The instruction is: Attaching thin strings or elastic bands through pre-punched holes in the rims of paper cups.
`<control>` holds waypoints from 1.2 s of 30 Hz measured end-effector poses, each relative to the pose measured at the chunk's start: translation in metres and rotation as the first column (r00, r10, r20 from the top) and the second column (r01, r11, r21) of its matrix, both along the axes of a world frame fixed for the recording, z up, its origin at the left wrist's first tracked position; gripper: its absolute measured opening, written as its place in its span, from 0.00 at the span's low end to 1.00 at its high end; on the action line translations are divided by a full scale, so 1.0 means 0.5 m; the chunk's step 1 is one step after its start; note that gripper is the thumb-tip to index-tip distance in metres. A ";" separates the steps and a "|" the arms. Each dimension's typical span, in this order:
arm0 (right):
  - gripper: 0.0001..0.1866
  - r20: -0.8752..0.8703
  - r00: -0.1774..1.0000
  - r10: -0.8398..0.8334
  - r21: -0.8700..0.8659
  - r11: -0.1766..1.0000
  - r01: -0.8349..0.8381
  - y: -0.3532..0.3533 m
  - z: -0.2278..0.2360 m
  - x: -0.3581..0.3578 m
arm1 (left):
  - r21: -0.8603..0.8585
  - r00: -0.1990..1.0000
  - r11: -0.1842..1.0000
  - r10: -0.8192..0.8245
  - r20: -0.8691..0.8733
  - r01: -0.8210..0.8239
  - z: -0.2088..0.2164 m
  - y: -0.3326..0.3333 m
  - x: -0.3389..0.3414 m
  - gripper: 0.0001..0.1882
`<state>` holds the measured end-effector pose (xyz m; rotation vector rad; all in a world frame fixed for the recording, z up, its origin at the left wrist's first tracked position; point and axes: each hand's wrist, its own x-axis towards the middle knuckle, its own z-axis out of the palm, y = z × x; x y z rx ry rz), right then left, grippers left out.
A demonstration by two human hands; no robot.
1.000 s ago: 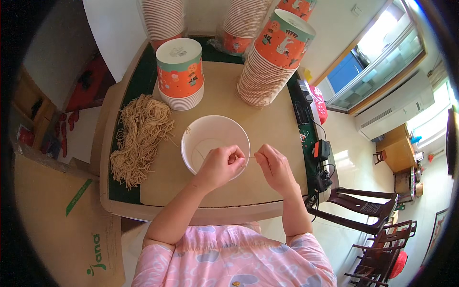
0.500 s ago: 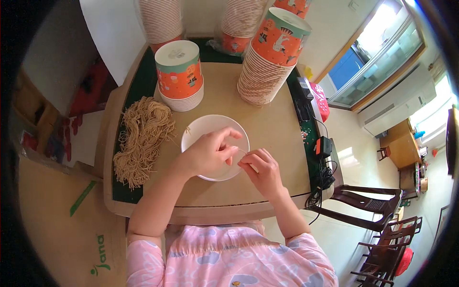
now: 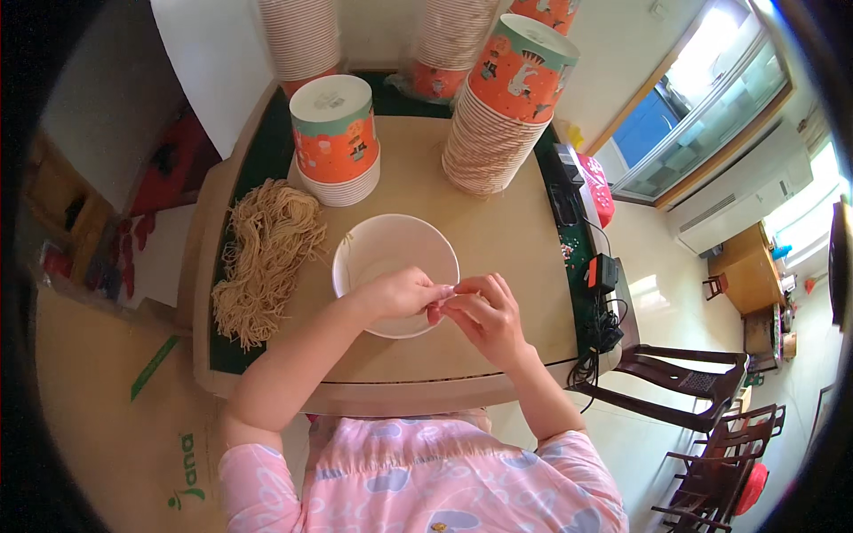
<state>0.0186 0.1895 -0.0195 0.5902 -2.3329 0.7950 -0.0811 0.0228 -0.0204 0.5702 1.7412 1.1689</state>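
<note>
Over the near right rim of a white round paper tub [image 3: 397, 229], my left hand [image 3: 404, 294] and my right hand [image 3: 489, 313] meet fingertip to fingertip. Both are closed in a pinch on a thin pale string, mostly hidden by the fingers. A bit of beige strand [image 3: 347, 238] lies on the tub's far left rim. To the left of the tub, a loose heap of beige strings [image 3: 267, 258] rests on the table.
Stacked orange and green paper tubs [image 3: 334, 142] stand upside down behind the string heap, with a taller stack [image 3: 502, 115] at the back right. Black cables and an adapter [image 3: 602, 274] line the table's right edge. A dark wooden chair [image 3: 680, 382] stands beyond it.
My left hand has lowered and its raised fingers have folded in. The two hands, slightly apart before with a thin strand between them, now touch. The tub has shifted slightly left.
</note>
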 end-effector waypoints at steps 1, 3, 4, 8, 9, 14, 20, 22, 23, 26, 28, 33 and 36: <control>0.09 -0.024 1.000 0.000 0.001 1.000 0.000 -0.002 -0.007 -0.002 | -0.027 0.994 0.999 -0.014 0.106 0.017 0.001 -0.001 0.000 0.21; 0.09 -0.022 1.000 0.018 0.004 1.000 -0.018 -0.011 -0.015 -0.005 | -0.024 0.978 1.000 0.016 0.208 -0.011 -0.010 -0.006 -0.002 0.20; 0.09 -0.020 0.999 0.034 0.007 0.999 -0.034 -0.015 -0.018 -0.005 | -0.024 0.950 0.999 0.042 0.309 -0.036 -0.017 -0.008 -0.004 0.19; 0.09 -0.017 1.000 0.020 -0.010 1.000 -0.021 -0.024 -0.027 0.000 | -0.026 0.906 0.997 0.082 0.416 -0.079 -0.032 -0.010 -0.007 0.17; 0.09 -0.005 1.000 0.021 -0.012 1.000 -0.021 -0.025 -0.025 0.002 | -0.018 0.903 0.996 0.088 0.421 -0.089 -0.031 -0.011 -0.006 0.15; 0.09 0.050 0.999 0.008 -0.026 1.000 -0.007 -0.026 -0.018 0.008 | -0.013 0.886 0.993 0.113 0.449 -0.120 -0.014 -0.011 -0.005 0.11; 0.09 0.050 0.996 -0.076 -0.172 0.981 0.084 -0.036 -0.043 0.012 | 0.069 0.852 0.965 0.190 0.487 -0.254 -0.015 -0.017 0.017 0.08; 0.09 0.062 0.989 -0.133 -0.263 0.954 0.145 -0.038 -0.055 0.012 | 0.053 0.746 0.896 0.334 0.576 -0.442 0.000 -0.006 0.033 0.08; 0.09 0.061 0.989 -0.137 -0.267 0.952 0.149 -0.044 -0.055 0.011 | 0.049 0.749 0.898 0.333 0.573 -0.438 -0.003 -0.008 0.037 0.08; 0.08 0.153 0.982 -0.111 -0.473 0.864 0.171 -0.057 -0.065 0.007 | 0.124 0.708 0.861 0.313 0.633 -0.493 -0.018 -0.012 0.047 0.07; 0.06 0.351 0.917 0.189 -0.869 0.430 0.244 -0.060 -0.095 0.003 | 0.193 0.658 0.800 0.302 0.690 -0.569 -0.022 -0.011 0.054 0.06; 0.03 0.292 0.955 0.044 -0.788 0.578 0.214 -0.068 -0.099 0.006 | 0.192 0.612 0.758 0.321 0.723 -0.623 -0.018 -0.008 0.064 0.05; 0.03 0.351 0.935 0.060 -0.787 0.559 0.260 -0.073 -0.081 0.013 | 0.188 0.663 0.760 0.384 0.643 -0.623 -0.005 -0.010 0.065 0.04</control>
